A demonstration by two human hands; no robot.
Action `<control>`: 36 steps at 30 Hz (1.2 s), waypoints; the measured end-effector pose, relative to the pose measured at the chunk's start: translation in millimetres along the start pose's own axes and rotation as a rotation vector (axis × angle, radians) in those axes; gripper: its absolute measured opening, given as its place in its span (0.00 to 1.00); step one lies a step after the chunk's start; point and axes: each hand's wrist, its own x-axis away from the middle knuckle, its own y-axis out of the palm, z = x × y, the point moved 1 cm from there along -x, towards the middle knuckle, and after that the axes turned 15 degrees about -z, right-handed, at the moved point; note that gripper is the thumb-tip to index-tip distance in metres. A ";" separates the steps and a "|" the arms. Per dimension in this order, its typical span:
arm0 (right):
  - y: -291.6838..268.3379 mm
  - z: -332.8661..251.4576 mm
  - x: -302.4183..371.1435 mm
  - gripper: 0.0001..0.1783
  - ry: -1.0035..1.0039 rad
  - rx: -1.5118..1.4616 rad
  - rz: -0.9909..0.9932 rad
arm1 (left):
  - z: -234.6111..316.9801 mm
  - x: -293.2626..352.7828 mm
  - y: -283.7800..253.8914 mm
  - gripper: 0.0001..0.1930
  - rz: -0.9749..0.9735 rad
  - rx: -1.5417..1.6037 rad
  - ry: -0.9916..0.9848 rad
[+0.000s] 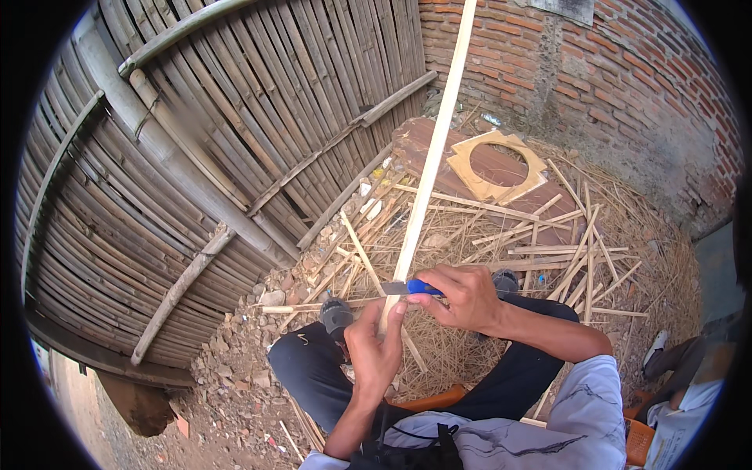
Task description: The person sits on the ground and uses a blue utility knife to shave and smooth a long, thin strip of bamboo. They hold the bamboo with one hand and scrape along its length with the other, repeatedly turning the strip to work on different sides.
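Note:
A long pale strip of split bamboo or wood [429, 176] runs from my hands up and away past the top of the view. My left hand [374, 345] is closed round its near end, with the thumb along it. In my right hand [466, 296] is a utility knife with a blue handle [424, 287]. Its grey blade [394, 288] lies across the strip just beyond my left fingers. The right fingers wrap the handle and hide part of it. Both hands are close together above my bent knees.
Cut strips [576, 254] and dry shavings [454, 356] litter the ground ahead. A brown board [415, 145] carries a tan panel with a round hole [472, 150]. A bamboo wall [258, 110] stands left, a brick wall [627, 86] at the back right. Another person's leg [675, 360] shows at right.

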 end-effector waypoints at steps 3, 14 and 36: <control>-1.7 0.9 0.4 0.18 0.006 0.042 0.007 | 1.0 1.8 -0.9 0.10 -0.012 0.002 -0.034; -12.6 33.7 -7.6 0.16 0.047 0.105 0.149 | -5.0 15.2 -11.5 0.11 -0.077 -0.035 -0.125; -50.6 79.4 -8.8 0.17 0.236 -0.055 0.246 | -26.3 24.7 -29.1 0.09 -0.233 0.099 -0.218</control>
